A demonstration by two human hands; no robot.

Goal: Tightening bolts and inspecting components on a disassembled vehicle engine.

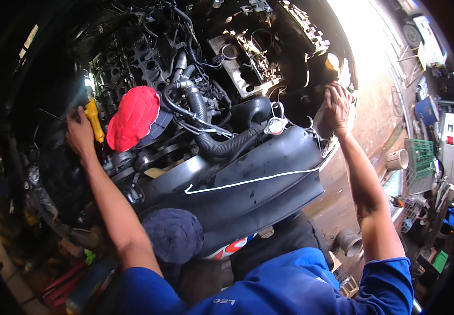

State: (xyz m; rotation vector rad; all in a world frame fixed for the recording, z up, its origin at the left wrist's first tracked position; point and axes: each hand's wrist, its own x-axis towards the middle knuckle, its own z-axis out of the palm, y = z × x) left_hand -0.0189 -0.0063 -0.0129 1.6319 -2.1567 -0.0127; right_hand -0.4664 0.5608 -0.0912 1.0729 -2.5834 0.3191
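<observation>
**Both hands braced over an open engine bay**

We are leaning over an open engine bay, with both of our bare arms reaching forward out of blue sleeves. Our left hand is resting at the left side of the bay, its fingers curling around the lower end of a yellow-handled tool that is standing nearly upright beside the engine. Just right of that tool, a red cap with a dark brim is lying on top of the engine parts. Our right hand is reaching to the far right edge of the bay, fingers closed down over something at the rim; what it is gripping we cannot tell, because bright sunlight is washing that spot out. Between our hands a ribbed black hose is bending down toward a radiator cap, and a thin white cord is trailing across the black front panel below. A dark blue cap is sitting near our chest.
</observation>
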